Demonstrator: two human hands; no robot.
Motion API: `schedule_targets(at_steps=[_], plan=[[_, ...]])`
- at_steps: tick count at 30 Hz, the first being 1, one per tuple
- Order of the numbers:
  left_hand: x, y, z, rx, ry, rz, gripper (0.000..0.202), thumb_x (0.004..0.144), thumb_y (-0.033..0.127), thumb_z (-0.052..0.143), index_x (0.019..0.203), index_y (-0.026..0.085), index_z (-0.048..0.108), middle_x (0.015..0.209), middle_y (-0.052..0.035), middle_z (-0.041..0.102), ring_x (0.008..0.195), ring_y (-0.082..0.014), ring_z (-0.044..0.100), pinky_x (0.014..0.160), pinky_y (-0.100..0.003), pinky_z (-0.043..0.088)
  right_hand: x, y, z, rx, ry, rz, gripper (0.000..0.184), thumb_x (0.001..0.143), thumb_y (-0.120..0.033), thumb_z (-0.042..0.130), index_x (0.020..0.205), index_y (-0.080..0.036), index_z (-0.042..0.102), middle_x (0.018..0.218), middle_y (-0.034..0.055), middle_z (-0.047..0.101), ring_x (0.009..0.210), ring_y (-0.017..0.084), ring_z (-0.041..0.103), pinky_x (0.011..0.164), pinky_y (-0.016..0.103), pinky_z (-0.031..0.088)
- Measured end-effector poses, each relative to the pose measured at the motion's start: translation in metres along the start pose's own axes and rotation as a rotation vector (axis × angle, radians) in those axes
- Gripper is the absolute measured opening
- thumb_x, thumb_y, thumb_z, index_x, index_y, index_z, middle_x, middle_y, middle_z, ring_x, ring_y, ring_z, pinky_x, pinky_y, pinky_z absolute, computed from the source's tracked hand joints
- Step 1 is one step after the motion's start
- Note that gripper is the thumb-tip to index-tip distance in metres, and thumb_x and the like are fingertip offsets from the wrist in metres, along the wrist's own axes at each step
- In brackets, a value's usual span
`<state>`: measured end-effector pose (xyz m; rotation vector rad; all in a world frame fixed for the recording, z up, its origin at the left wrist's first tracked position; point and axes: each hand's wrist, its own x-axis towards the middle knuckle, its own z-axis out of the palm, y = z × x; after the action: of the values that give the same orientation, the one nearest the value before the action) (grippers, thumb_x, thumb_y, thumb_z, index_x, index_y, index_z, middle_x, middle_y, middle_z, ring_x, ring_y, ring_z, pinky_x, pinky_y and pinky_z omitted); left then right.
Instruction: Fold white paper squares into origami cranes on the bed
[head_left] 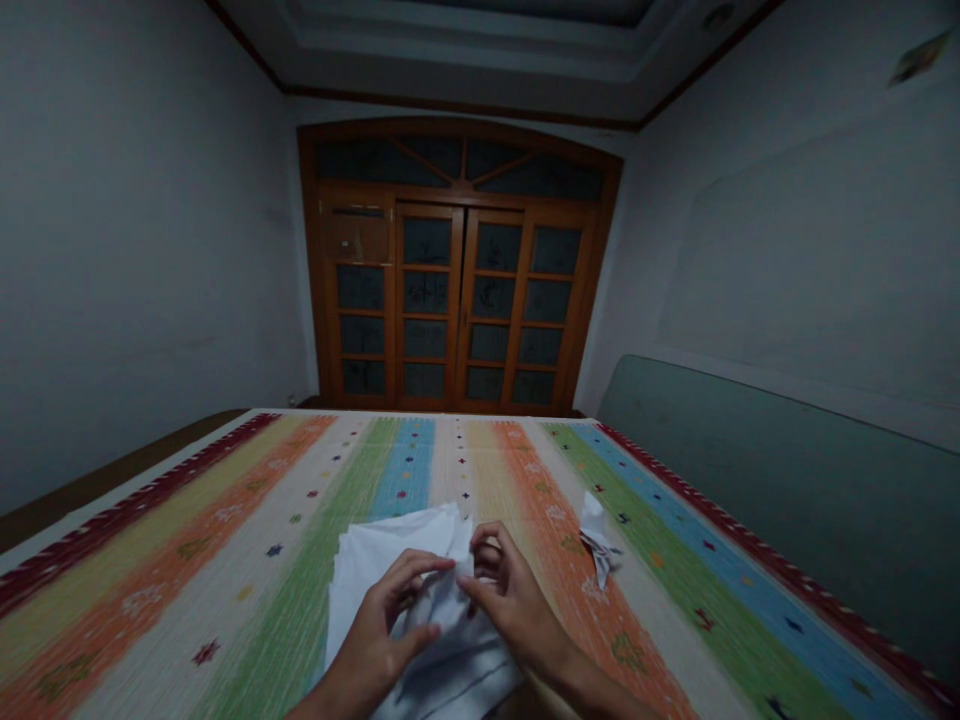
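A small piece of white paper (448, 603) is held between my two hands, just above a loose pile of white paper sheets (367, 555). My left hand (394, 615) grips its left side, index finger stretched along the top and thumb lower down. At the right edge, my right hand (511, 590) pinches the same piece between thumb and curled fingers. Its folds are partly hidden by my fingers and the dim light. Off to the right lies a small folded white paper figure (596, 540) with pointed ends.
A striped, multicoloured cloth (292, 530) covers the table. Along the right side stands a pale green panel (750, 470), like a chair back or headboard. Wooden doors with glass panes (457, 300) fill the far wall.
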<state>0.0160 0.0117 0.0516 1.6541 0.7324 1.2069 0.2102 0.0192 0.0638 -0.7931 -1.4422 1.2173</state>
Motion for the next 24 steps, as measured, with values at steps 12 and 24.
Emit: schedule_targets(at_steps=[12, 24], plan=[[0.002, 0.006, 0.007, -0.062, 0.189, -0.152, 0.049, 0.070, 0.031, 0.083, 0.115, 0.025, 0.063, 0.091, -0.0008, 0.061, 0.072, -0.0164, 0.059, 0.066, -0.025, 0.049, -0.005, -0.004, 0.003, 0.284, -0.002, 0.061, 0.079, 0.071, -0.043, 0.086, 0.129, -0.027, 0.035, 0.089, -0.0004, 0.069, 0.060, 0.012, 0.059, 0.042, 0.015, 0.040], [-0.003, 0.015, 0.004, 0.252, 0.189, -0.052, 0.026, 0.084, 0.029, 0.069, 0.110, 0.025, 0.070, 0.094, -0.0030, 0.061, 0.082, -0.0211, 0.060, 0.072, -0.030, 0.054, 0.004, -0.004, -0.008, 0.071, -0.058, 0.045, 0.047, 0.062, -0.048, 0.091, 0.087, -0.016, 0.067, 0.077, 0.0006, 0.063, 0.063, 0.012, 0.053, 0.044, 0.016, 0.039]])
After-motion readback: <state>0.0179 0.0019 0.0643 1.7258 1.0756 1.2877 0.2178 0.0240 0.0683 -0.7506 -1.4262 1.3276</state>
